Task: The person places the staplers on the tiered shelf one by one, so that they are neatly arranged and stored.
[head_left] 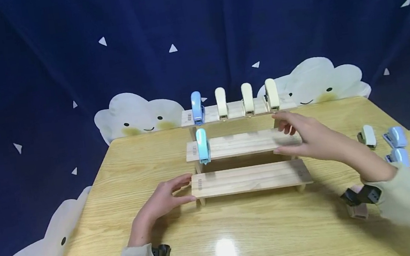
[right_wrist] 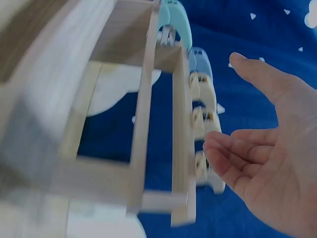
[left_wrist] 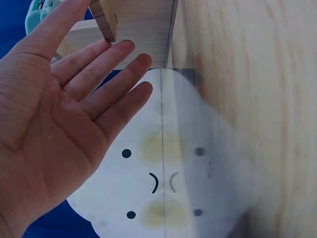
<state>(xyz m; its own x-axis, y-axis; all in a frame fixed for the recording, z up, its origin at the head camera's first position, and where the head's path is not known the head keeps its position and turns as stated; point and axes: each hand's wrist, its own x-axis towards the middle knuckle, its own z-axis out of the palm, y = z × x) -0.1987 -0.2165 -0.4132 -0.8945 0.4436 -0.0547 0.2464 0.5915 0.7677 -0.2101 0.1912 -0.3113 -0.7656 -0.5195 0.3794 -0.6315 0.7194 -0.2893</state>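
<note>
A three-tier wooden rack [head_left: 250, 179] stands in front of me. On its top tier are a blue stapler [head_left: 197, 108] and three cream staplers, the rightmost cream stapler [head_left: 272, 95] near the right end. A turquoise stapler [head_left: 202, 145] sits at the left of the middle tier. My left hand [head_left: 165, 199] is at the left end of the bottom tier, fingertips right at the wood; the left wrist view shows its fingers extended and the palm bare. Holding nothing, my right hand [head_left: 309, 136] hovers by the rack's right side, thumb and fingers spread apart around the middle tier's end.
On the table's right lie a white stapler [head_left: 367, 137], two periwinkle staplers [head_left: 397, 137] and something pink [head_left: 357, 211] partly hidden behind my right wrist strap. A dark blue curtain [head_left: 192, 30] with cloud shapes hangs behind the table.
</note>
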